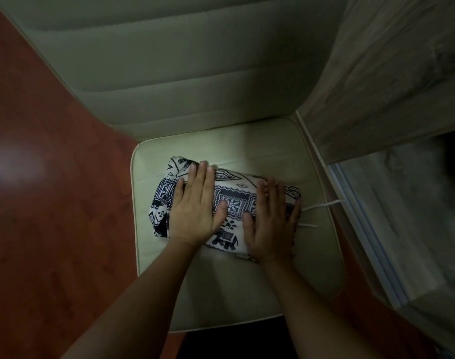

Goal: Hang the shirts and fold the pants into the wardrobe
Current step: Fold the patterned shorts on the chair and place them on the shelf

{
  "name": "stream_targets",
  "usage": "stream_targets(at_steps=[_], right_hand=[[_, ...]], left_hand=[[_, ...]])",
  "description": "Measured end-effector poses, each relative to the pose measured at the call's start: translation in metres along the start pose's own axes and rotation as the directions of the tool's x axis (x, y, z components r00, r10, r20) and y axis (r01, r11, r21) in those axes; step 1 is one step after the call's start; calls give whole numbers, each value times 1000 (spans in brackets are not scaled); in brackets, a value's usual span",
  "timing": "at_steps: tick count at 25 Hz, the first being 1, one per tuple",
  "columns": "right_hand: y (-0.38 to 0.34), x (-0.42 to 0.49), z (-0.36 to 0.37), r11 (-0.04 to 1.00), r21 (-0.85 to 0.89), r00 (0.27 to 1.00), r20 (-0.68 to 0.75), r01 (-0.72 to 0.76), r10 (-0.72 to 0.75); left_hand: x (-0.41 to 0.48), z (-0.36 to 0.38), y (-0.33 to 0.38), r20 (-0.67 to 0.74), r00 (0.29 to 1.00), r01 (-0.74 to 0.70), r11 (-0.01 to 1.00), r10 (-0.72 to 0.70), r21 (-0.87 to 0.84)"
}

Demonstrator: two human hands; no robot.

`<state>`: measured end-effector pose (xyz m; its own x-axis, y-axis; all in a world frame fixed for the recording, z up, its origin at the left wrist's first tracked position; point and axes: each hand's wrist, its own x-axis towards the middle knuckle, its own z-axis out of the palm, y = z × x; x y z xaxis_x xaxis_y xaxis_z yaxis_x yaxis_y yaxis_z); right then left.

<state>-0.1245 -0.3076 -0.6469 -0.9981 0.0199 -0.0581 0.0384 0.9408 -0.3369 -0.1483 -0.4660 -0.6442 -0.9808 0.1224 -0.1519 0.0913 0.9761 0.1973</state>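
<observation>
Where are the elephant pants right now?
In the head view, the folded pants lie mid-frame on the cream chair seat, pressed under the left hand and right hand, white cords sticking out on their right.

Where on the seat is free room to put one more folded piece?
Two bare strips on the seat: one between pants and backrest, and a wider front one, crossed by both forearms. The middle is crowded: left hand and right hand lie flat on the pants; cords lie by the right edge.
</observation>
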Motion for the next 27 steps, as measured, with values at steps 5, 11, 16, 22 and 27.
stream_targets(at_steps=[5, 11, 16, 22, 27], right_hand=[[-11, -14, -8, 930, 75, 931, -23, -361, 364], [-9, -24, -26, 772, 251, 811, 137, -583, 568], [-21, -29, -33, 684, 104, 692, 92, -722, 716], [-17, -28, -34, 514, 503, 691, 266, -695, 673], [-23, -33, -58, 390, 718, 754, 283, -577, 593]], left_hand=[[-4, -16, 4, -11, 984, 165, 926, -179, -341], [-24, -37, -23, 88, 839, 520, 747, -536, -414], [-29, -47, -34, 298, 676, 709, 485, -674, -512], [-45, -49, -46, 556, 710, 671, 173, -432, -721], [-61, -70, -32, 287, 793, 543, 411, -537, -732]])
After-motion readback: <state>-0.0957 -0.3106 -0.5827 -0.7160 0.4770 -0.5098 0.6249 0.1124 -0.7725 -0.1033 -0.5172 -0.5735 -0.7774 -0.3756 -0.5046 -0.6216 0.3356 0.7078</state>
